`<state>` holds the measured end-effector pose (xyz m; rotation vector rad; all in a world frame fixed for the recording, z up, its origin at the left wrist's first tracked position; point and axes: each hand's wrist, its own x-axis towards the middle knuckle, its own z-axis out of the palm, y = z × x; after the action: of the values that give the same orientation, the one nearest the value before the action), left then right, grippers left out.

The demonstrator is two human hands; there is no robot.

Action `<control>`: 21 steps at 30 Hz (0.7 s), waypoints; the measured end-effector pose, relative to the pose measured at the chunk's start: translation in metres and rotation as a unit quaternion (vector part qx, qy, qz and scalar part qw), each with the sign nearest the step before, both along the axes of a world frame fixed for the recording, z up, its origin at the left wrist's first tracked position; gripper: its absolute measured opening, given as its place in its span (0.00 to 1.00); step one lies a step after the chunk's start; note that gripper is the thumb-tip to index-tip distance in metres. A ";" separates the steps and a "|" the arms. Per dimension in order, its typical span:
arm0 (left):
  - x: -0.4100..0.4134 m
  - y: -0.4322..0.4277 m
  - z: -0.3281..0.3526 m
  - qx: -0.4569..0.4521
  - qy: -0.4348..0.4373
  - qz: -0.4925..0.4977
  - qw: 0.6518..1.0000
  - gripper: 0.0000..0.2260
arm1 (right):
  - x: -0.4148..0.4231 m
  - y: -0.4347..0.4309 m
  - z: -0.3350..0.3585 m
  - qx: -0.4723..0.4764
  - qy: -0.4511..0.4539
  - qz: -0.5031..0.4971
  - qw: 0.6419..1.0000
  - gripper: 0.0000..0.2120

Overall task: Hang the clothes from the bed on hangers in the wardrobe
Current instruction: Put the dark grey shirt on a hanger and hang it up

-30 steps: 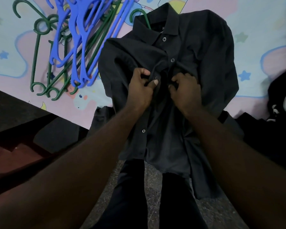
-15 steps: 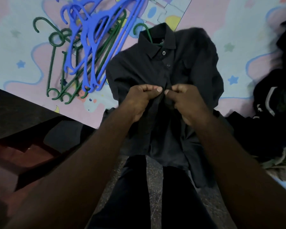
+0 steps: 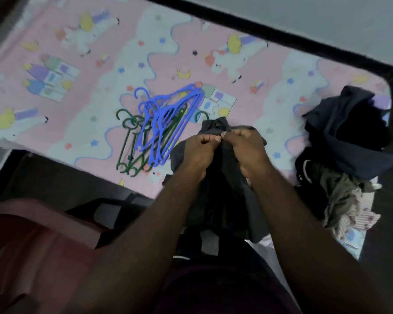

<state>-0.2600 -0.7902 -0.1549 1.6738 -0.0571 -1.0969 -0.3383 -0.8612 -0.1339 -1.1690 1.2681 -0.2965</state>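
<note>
At the near edge of a bed, a person's 2 hands work at the front of a dark button-up shirt (image 3: 227, 177). It lies collar-away on the pink unicorn-print sheet (image 3: 77, 64), its tail hanging over the bed's side. The left hand (image 3: 197, 152) and right hand (image 3: 247, 150) meet just below the collar. Each has its fingers curled, thumb and forefinger pinching the shirt's placket; what sits between the fingertips is too small to tell. A green hanger hook (image 3: 201, 115) pokes out beyond the collar. Just left of the shirt, blue hangers (image 3: 168, 123) lie stacked over green hangers (image 3: 132, 141). A heap of dark and pale clothes (image 3: 345, 143) sits well apart at the right end.
</note>
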 end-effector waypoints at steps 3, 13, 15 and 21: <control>0.002 0.001 0.033 -0.011 -0.063 -0.008 0.998 0.06 | 0.001 0.005 0.037 -0.022 -0.019 0.004 1.000 0.05; 0.007 0.009 0.079 -0.146 -0.041 -0.055 0.987 0.05 | -0.012 0.013 0.083 -0.093 -0.066 0.016 0.993 0.13; 0.005 0.008 0.087 -0.159 -0.041 -0.056 0.985 0.07 | -0.018 0.010 0.088 -0.114 -0.082 0.017 0.990 0.14; -0.018 0.003 0.098 -0.158 -0.055 -0.065 0.984 0.06 | -0.043 0.001 0.093 -0.134 -0.104 0.048 0.984 0.10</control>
<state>-0.2780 -0.7874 -0.0567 1.4562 -0.3970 -1.0314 -0.3811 -0.8603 -0.0412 -1.3848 1.0065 -0.5148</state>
